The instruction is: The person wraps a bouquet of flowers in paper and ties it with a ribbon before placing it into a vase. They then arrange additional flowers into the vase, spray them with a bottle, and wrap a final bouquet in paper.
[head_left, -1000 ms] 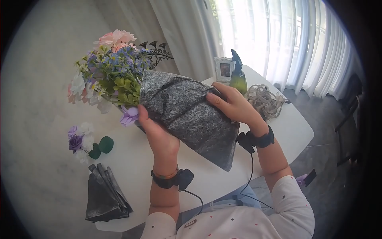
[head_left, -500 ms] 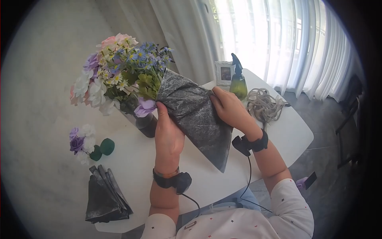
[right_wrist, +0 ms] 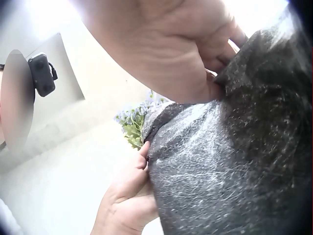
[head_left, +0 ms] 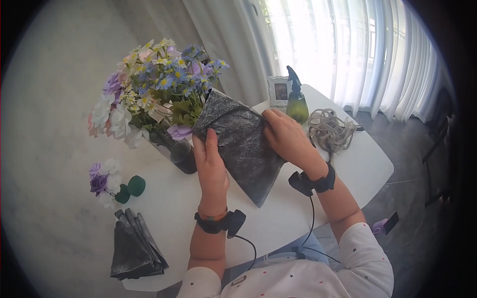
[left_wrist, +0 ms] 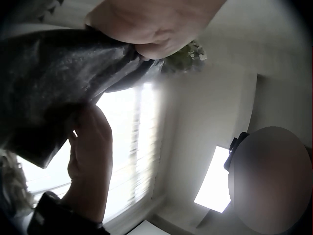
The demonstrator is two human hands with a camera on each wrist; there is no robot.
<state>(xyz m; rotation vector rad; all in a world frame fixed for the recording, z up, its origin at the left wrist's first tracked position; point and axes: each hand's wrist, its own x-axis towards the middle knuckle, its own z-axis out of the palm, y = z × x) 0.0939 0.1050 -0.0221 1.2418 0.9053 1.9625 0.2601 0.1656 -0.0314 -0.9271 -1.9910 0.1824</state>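
Observation:
A dark grey, crinkled sheet of wrapping paper (head_left: 238,144), folded to a tapering point, is held up between both hands over the table. My left hand (head_left: 212,171) grips its left edge, thumb lying on the front face and the other fingers behind. On the upper right edge, my right hand (head_left: 288,136) pinches the paper, and the right wrist view shows its fingertips gathered on the sheet (right_wrist: 205,161). Just beyond the paper, a bunch of artificial flowers (head_left: 149,92) in pink, white, purple and blue stands in a dark vase (head_left: 184,158), overlapping the paper's upper left edge.
Folded dark sheets (head_left: 136,248) lie at the white table's (head_left: 238,233) left front. Behind them are a small purple and white flower sprig (head_left: 102,181) and green leaves (head_left: 133,187). A picture frame (head_left: 279,92), green spray bottle (head_left: 297,107) and coiled grey ribbon (head_left: 330,130) are at the back right.
The paper has swung more upright, its lower tip shifting left, and more of the flowers and vase shows. The left hand has moved right, its thumb now on the paper's face; the right hand's fingers have curled in.

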